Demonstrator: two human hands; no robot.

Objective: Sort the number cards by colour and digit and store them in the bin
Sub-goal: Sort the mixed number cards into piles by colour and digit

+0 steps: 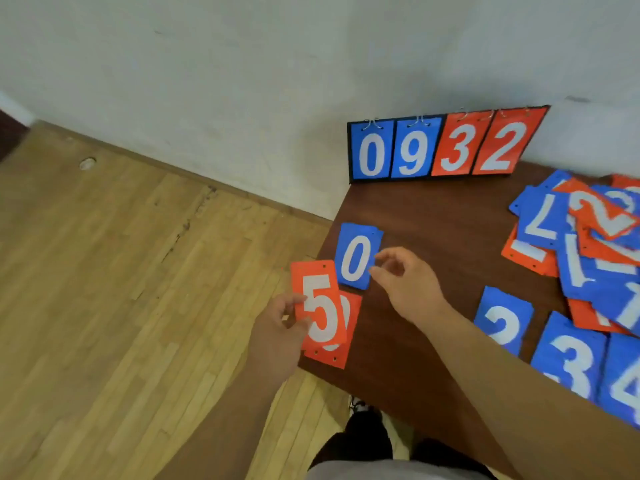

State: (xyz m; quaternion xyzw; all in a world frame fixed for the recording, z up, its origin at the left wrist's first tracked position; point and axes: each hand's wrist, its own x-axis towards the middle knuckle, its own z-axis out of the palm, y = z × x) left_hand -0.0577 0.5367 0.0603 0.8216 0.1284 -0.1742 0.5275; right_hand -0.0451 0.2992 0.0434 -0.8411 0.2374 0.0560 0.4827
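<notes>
My left hand (280,327) pinches the red 5 card (320,308) by its left edge, over another red card (348,336) lying on the table (433,220). My right hand (405,282), loosely curled, holds nothing, its fingertips at the right edge of the blue 0 card (358,256). A row of blue cards (571,358) lies to its right, a mixed heap (588,244) beyond.

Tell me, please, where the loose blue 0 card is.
In the head view, the blue 0 card lies flat at the left of the table, beside the right hand and beyond the red 5 card.
</notes>
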